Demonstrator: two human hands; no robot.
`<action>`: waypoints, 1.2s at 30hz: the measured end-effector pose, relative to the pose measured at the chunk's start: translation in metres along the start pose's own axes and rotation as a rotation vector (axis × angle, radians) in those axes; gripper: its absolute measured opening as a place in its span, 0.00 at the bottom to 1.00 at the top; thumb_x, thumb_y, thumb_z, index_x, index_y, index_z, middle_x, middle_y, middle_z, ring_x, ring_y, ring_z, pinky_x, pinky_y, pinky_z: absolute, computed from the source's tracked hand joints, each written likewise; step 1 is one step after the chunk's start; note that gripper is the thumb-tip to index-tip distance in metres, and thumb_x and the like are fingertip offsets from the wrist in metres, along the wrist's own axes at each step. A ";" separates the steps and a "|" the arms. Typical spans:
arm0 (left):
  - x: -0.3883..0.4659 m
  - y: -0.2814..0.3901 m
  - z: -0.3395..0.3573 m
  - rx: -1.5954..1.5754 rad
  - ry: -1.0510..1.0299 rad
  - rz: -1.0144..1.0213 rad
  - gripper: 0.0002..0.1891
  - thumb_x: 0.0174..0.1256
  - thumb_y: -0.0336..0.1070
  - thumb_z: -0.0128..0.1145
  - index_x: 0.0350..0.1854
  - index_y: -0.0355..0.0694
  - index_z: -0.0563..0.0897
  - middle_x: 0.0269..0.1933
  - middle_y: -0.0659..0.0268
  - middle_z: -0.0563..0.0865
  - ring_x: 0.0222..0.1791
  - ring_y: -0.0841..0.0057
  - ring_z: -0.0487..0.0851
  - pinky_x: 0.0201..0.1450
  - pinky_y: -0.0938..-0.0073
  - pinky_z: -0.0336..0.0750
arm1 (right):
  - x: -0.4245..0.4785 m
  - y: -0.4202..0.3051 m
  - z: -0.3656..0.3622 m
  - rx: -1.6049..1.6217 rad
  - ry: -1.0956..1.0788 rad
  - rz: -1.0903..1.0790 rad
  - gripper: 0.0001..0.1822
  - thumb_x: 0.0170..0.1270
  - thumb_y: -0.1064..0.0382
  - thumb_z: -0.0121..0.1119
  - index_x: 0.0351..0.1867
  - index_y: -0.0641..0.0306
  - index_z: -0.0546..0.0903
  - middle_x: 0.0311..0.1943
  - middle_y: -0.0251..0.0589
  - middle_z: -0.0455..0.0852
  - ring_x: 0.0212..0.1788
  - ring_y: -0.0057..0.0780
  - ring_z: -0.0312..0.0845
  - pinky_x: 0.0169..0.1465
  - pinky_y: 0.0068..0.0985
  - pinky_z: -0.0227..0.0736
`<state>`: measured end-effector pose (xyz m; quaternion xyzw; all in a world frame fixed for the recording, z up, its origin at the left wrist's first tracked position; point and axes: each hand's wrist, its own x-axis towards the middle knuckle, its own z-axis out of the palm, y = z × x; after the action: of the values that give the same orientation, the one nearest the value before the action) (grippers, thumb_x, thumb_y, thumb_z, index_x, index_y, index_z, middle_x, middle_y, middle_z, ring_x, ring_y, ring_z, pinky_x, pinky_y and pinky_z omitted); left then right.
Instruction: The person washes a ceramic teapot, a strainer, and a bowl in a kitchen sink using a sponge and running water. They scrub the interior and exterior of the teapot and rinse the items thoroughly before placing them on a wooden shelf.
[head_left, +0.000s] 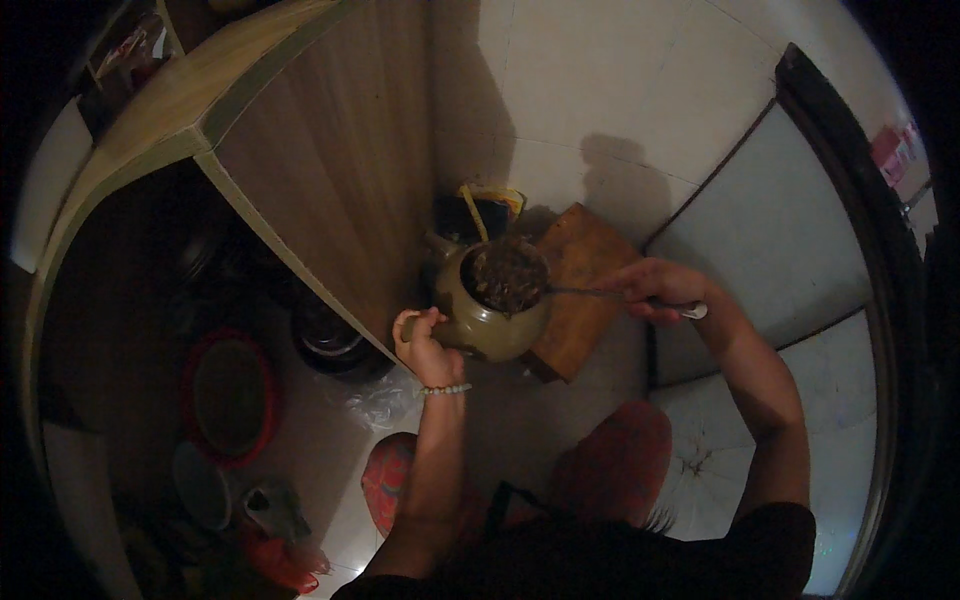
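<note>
A round olive-brown ceramic pot (491, 334) with a spout and a side handle stands in front of me, its mouth uncovered. Dark brown shredded matter (514, 274), perhaps herbs, fills it to near the rim. My left hand (431, 349), a beaded bracelet at its wrist, grips the pot's handle at the lower left. In my right hand (656, 289) is a long thin-handled metal utensil (581, 291). Its pale handle end sticks out past my palm, and its far end is hidden in the matter at the pot's right rim.
A wooden block or stool (581, 322) is right beside the pot. To the left rises a wooden cabinet side (352, 150); a red-rimmed basin (274, 390) lies below it. Behind the pot is a dark package (469, 217) with yellow edging. Framed panels (765, 217) stand at right.
</note>
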<state>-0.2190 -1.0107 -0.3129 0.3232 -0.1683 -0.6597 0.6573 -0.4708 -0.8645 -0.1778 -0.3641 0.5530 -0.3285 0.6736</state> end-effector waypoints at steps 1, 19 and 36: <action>-0.004 0.004 0.004 0.018 0.011 -0.007 0.11 0.45 0.20 0.56 0.31 0.39 0.72 0.26 0.64 0.76 0.26 0.74 0.75 0.36 0.75 0.70 | -0.001 0.000 0.000 -0.007 0.012 -0.007 0.24 0.58 0.71 0.44 0.60 0.63 0.67 0.13 0.32 0.71 0.07 0.14 0.62 0.09 0.14 0.57; -0.010 0.019 0.039 0.104 0.073 -0.102 0.11 0.49 0.22 0.57 0.33 0.41 0.72 0.29 0.67 0.76 0.29 0.75 0.76 0.38 0.75 0.69 | 0.044 -0.032 -0.051 0.124 0.217 -0.085 0.21 0.58 0.69 0.45 0.55 0.63 0.71 0.17 0.31 0.71 0.11 0.15 0.63 0.12 0.16 0.58; -0.008 0.016 0.020 0.112 0.034 -0.089 0.12 0.48 0.21 0.58 0.32 0.41 0.71 0.29 0.66 0.76 0.30 0.76 0.76 0.37 0.77 0.69 | 0.172 0.078 -0.041 -1.260 0.692 -0.275 0.34 0.51 0.75 0.47 0.64 0.50 0.61 0.35 0.56 0.80 0.38 0.51 0.77 0.41 0.43 0.73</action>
<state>-0.2207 -1.0078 -0.2860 0.3779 -0.1792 -0.6721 0.6110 -0.4784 -0.9743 -0.3363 -0.6241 0.7674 -0.1257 0.0758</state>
